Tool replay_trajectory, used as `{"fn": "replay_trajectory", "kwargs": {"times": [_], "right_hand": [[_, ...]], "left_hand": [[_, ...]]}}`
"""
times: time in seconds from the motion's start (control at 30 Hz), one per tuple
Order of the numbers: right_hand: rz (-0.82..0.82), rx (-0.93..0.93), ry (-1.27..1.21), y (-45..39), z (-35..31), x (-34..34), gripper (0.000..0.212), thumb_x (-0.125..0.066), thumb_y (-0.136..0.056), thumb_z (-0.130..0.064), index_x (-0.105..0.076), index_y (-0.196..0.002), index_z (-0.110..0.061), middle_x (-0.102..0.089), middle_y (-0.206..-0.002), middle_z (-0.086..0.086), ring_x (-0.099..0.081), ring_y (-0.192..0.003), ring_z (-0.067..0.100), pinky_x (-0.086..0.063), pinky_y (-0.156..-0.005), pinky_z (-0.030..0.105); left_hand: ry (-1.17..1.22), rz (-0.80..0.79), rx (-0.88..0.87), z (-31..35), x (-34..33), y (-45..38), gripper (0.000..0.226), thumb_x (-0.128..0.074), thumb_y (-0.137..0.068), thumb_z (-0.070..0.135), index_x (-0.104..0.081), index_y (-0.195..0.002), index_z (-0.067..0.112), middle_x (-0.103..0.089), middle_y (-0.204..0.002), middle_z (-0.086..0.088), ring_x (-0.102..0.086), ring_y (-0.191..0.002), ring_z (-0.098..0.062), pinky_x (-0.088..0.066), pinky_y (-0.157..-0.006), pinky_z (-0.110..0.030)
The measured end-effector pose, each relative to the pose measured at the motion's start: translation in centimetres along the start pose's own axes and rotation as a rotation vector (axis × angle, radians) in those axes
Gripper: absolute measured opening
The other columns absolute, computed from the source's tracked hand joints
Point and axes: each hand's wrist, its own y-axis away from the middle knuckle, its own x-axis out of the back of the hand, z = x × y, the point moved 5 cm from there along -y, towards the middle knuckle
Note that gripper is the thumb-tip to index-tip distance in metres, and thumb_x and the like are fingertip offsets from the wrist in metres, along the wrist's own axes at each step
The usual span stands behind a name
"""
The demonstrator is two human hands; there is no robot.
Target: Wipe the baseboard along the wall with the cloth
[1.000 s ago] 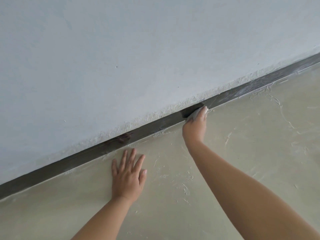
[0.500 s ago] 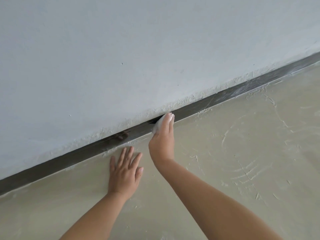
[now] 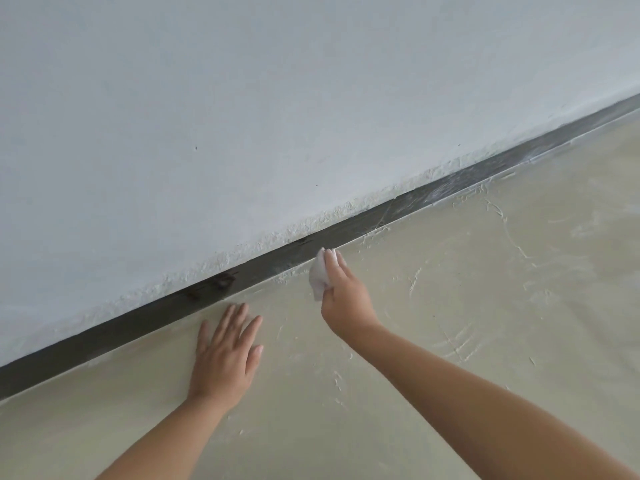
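Right hand (image 3: 344, 299) holds a small white cloth (image 3: 319, 277), thumb and fingers curled round it, fingertips pointing at the wall. Top edge of the cloth sits at the lower edge of the dark baseboard (image 3: 277, 263); contact not certain. Left hand (image 3: 225, 355) lies flat on the beige floor (image 3: 450, 341), fingers spread, tips just short of the baseboard. White wall (image 3: 242, 116) above; pale streaks on the floor.

A bare room indoors: white plastered wall (image 3: 242, 116), dark baseboard (image 3: 284, 261), smeared beige floor (image 3: 485, 306)
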Motion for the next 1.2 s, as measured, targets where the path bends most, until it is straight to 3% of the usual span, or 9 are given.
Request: {"fn": "replay_trajectory", "kwargs": {"times": [0.17,0.4,0.5,0.6,0.73,0.8,0.9,1.03,1.2], "right_hand": [[0.184,-0.202,-0.038,0.4,4.8,5.2,0.058,-0.033,-0.09,0.003,-0.025,-0.145,-0.015,-0.036,-0.146,0.01,-0.045,-0.124,0.03,-0.037,-0.087,0.027],[0.28,-0.328,-0.195,-0.5,6.7,6.6,0.06,-0.034,-0.09,-0.001,-0.025,-0.146,-0.021,-0.047,-0.138,0.012,-0.044,-0.087,0.015,-0.03,-0.052,0.015],[0.266,-0.301,-0.192,-0.9,5.7,6.7,0.059,-0.034,-0.09,-0.001,-0.027,-0.145,-0.022,-0.058,-0.102,0.008,-0.039,-0.057,0.01,-0.03,-0.043,0.012],[0.27,-0.274,-0.24,-1.3,4.2,5.3,0.058,-0.036,-0.09,-0.002,-0.028,-0.144,-0.022,-0.046,-0.068,-0.004,-0.033,-0.05,0.01,-0.029,-0.035,0.008],[0.248,-0.276,-0.322,-2.4,2.5,1.3,0.058,-0.034,-0.092,-0.004,-0.021,-0.147,-0.022,-0.051,-0.08,-0.003,-0.035,-0.058,0.005,-0.032,-0.05,0.008],[0.213,-0.243,-0.331,-2.8,1.0,-1.5,0.059,-0.033,-0.093,-0.004,-0.016,-0.148,-0.02,-0.055,-0.123,0.009,-0.045,-0.084,0.012,-0.044,-0.081,0.021],[0.244,-0.26,-0.41,-3.1,-1.6,-4.2,0.059,-0.03,-0.095,-0.004,-0.008,-0.148,-0.015,-0.031,-0.149,0.012,-0.038,-0.13,0.023,-0.03,-0.11,0.033],[0.283,-0.265,-0.448,-2.3,-4.1,-6.3,0.06,-0.026,-0.095,0.004,-0.001,-0.148,-0.009,-0.001,-0.157,0.005,-0.006,-0.145,0.015,-0.008,-0.102,0.011],[0.169,-0.193,-0.455,-0.3,-7.1,-10.9,0.058,-0.027,-0.097,0.001,0.0,-0.147,-0.009,0.001,-0.157,0.005,-0.001,-0.145,0.014,-0.003,-0.099,0.004]], "left_hand": [[0.037,-0.023,-0.069,1.8,-0.7,-1.3,0.048,-0.007,-0.098,0.041,-0.045,-0.114,0.017,-0.064,-0.115,-0.015,-0.039,-0.116,-0.023,-0.014,-0.101,-0.037],[0.063,-0.008,-0.089,3.1,-1.3,-2.4,0.048,-0.005,-0.098,0.039,-0.045,-0.113,0.018,-0.065,-0.115,-0.013,-0.039,-0.116,-0.023,-0.025,-0.094,-0.044],[0.061,-0.013,-0.064,3.4,-1.2,-3.3,0.048,-0.004,-0.098,0.038,-0.045,-0.114,0.019,-0.064,-0.116,-0.013,-0.038,-0.117,-0.022,-0.025,-0.094,-0.045],[0.045,-0.012,-0.053,3.0,-1.0,-3.3,0.047,-0.004,-0.098,0.037,-0.045,-0.114,0.019,-0.064,-0.118,-0.012,-0.038,-0.117,-0.021,-0.025,-0.095,-0.045],[0.018,-0.024,-0.002,0.4,-0.4,-0.4,0.047,-0.006,-0.099,0.039,-0.045,-0.116,0.019,-0.063,-0.119,-0.013,-0.038,-0.118,-0.023,-0.024,-0.095,-0.045],[0.014,-0.042,0.023,-1.2,0.1,1.4,0.047,-0.007,-0.099,0.04,-0.045,-0.116,0.019,-0.063,-0.118,-0.014,-0.038,-0.118,-0.024,-0.025,-0.094,-0.045],[-0.004,-0.056,0.104,-3.2,1.1,3.0,0.047,-0.006,-0.098,0.04,-0.045,-0.114,0.018,-0.064,-0.116,-0.016,-0.038,-0.117,-0.025,-0.026,-0.092,-0.045],[-0.023,-0.051,0.179,-4.8,1.9,4.2,0.044,-0.009,-0.098,0.039,-0.044,-0.116,0.019,-0.062,-0.118,-0.016,-0.037,-0.119,-0.024,-0.029,-0.093,-0.046],[-0.062,-0.032,0.259,-6.2,2.4,5.5,0.039,-0.015,-0.097,0.039,-0.044,-0.114,0.019,-0.062,-0.119,-0.014,-0.037,-0.117,-0.024,-0.045,-0.082,-0.059]]}}
